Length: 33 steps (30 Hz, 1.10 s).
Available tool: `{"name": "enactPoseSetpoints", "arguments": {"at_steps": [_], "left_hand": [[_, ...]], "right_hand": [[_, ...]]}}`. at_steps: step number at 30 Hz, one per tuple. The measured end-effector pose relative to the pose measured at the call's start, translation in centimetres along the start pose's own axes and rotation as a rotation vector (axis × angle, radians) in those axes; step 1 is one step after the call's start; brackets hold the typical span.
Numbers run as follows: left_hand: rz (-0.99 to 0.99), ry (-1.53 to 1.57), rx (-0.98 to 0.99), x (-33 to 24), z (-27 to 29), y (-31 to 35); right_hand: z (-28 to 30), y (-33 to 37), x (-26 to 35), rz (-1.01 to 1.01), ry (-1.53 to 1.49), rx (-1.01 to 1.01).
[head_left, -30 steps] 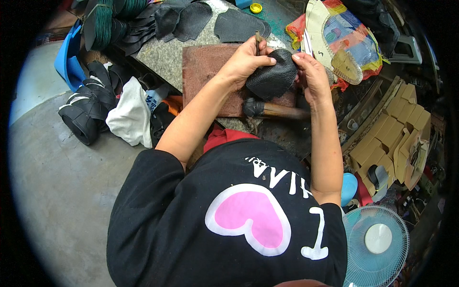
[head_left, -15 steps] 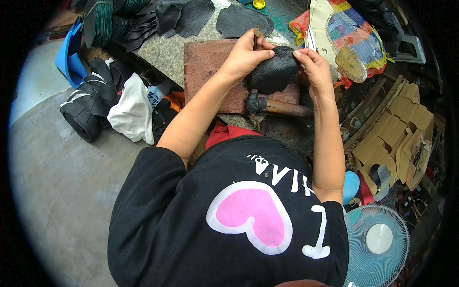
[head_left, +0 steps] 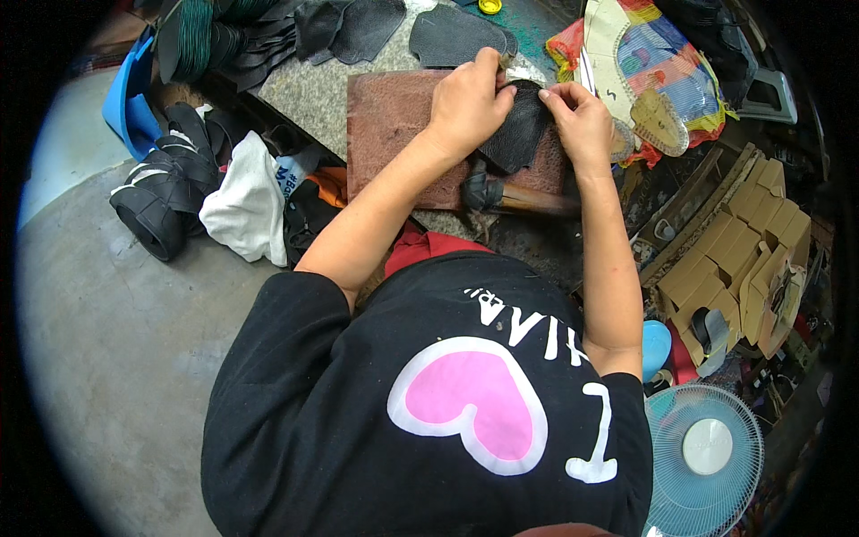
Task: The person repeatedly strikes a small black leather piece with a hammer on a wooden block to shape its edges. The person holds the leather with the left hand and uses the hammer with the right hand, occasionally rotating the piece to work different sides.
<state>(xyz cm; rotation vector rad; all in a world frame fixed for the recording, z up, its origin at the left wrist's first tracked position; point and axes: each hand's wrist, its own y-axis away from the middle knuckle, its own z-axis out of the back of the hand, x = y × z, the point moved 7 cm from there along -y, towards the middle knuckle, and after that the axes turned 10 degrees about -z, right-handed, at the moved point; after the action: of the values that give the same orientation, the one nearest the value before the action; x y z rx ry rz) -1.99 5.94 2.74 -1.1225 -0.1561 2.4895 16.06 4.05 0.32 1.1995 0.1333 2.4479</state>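
Note:
A black, grained leather piece (head_left: 517, 134) hangs between my two hands above a reddish-brown board (head_left: 385, 134). My left hand (head_left: 470, 100) is closed at its upper left edge, thumb pressed on the leather. Something small sticks out by the left fingertips, too hidden to name. My right hand (head_left: 580, 123) pinches the upper right edge between thumb and fingers. Just below the leather lies a hammer (head_left: 528, 199), its wrapped dark head to the left and its wooden handle to the right, partly over the board's near edge.
More black leather pieces (head_left: 367, 31) lie on the stone slab (head_left: 309, 103) at the back. Pale patterns (head_left: 660, 123) rest on a colourful woven sack (head_left: 658, 63) at the right. Cardboard (head_left: 725, 242) and a fan (head_left: 707, 447) stand right. Dark rolls and white cloth (head_left: 243, 206) sit left.
The leather piece has turned and now hangs more upright. My left hand has turned so its back shows more, and my right hand has shifted slightly left.

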Motion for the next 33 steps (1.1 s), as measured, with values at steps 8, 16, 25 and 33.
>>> {"name": "enactPoseSetpoints", "arguments": {"at_steps": [8, 16, 25, 33], "left_hand": [[0.274, 0.953, 0.022, 2.8, -2.1, -0.3], [0.435, 1.136, 0.006, 2.7, -2.0, 0.1], [0.520, 1.113, 0.068, 2.8, -1.8, 0.3], [0.502, 1.053, 0.074, 3.3, -2.1, 0.2]], "right_hand": [[-0.9, -0.2, -0.2, -0.155, -0.405, 0.288], [-0.2, 1.5, 0.8, -0.204, -0.446, 0.391], [-0.6, 1.3, -0.8, -0.237, -0.527, 0.436], [-0.8, 1.0, -1.6, -0.203, -0.492, 0.317]]}}
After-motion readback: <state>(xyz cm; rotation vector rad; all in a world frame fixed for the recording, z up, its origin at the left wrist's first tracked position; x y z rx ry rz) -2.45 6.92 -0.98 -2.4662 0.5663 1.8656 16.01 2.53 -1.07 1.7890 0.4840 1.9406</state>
